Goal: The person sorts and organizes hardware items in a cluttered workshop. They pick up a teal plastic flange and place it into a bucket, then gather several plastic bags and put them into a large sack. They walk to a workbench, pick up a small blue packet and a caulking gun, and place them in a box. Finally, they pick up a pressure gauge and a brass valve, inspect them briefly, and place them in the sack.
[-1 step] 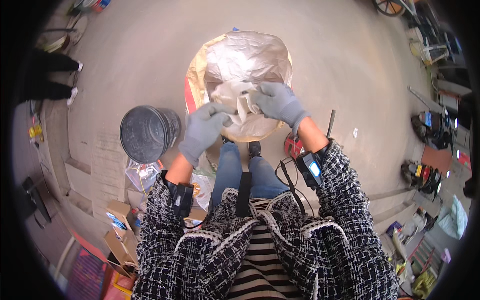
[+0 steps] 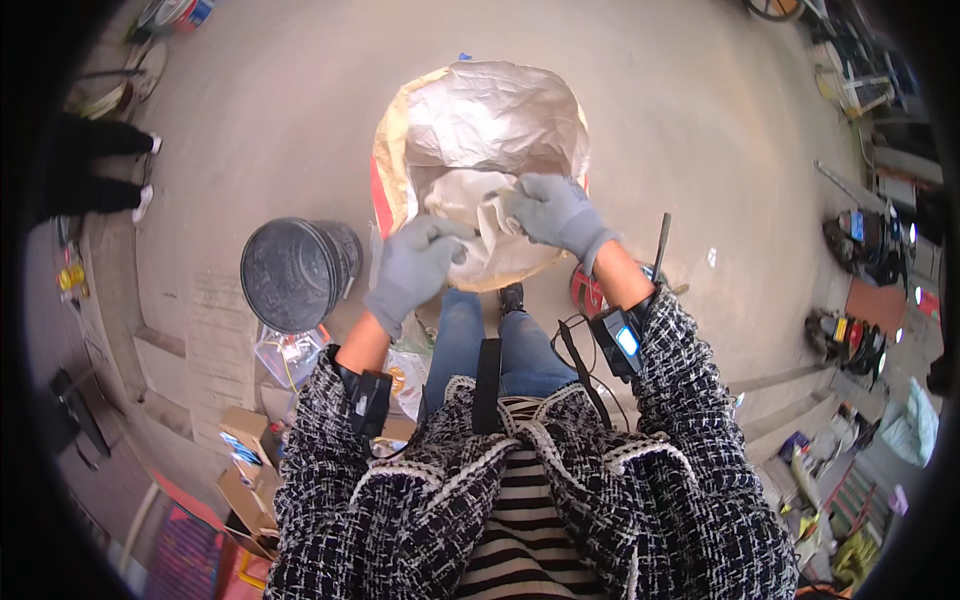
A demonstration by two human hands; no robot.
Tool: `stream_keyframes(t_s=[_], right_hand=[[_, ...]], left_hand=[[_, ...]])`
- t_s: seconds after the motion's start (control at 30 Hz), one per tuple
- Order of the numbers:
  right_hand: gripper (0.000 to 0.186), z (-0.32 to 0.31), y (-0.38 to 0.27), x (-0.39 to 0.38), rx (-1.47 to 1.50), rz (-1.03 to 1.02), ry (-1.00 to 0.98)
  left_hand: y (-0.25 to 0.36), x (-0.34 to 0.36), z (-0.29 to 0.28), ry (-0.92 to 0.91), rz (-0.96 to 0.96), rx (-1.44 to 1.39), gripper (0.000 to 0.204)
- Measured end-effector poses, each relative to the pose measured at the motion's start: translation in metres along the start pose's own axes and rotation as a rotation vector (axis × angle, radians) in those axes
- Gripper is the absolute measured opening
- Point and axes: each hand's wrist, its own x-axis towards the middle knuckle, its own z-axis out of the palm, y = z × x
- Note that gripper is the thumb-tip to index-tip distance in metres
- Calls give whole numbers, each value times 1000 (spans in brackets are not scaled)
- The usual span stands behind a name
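A large sack stands wide-mouthed on the floor before my feet, silvery-white inside with a yellow and red outside. Over its mouth I hold a crumpled off-white sheet, thin and folded; whether it is a separate piece or part of the sack's lining I cannot tell. My left hand, in a grey glove, pinches the sheet's near left side. On the right, my right hand, gloved the same way, grips its other side, the fingers curled around the folds. The sack's bottom is hidden beneath the sheet and hands.
To the left of the sack stands a black bucket. A red object and a dark rod lie by my right forearm. Cardboard boxes are at lower left. Another person's legs show at far left.
My left hand has come slightly nearer to me, and more of the sheet shows spread between the hands. Both hands keep their grip.
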Motion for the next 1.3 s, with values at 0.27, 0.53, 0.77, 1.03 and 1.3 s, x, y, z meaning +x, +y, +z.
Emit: stream_keyframes(t_s=[0.27, 0.53, 0.77, 1.03, 1.3], right_hand=[[29, 20, 140, -33, -113, 300, 5], [25, -1, 216, -92, 54, 267, 213], [20, 9, 239, -92, -80, 140, 274], [17, 42, 255, -69, -15, 187, 284], [27, 59, 263, -76, 244, 220, 304]], left_hand=[[-70, 40, 111, -254, -113, 361, 21], [-72, 27, 223, -216, -296, 250, 21], [-82, 25, 259, -317, -239, 420, 22], [-145, 70, 264, -287, -397, 70, 20], [-184, 118, 229, -379, -126, 763, 28]])
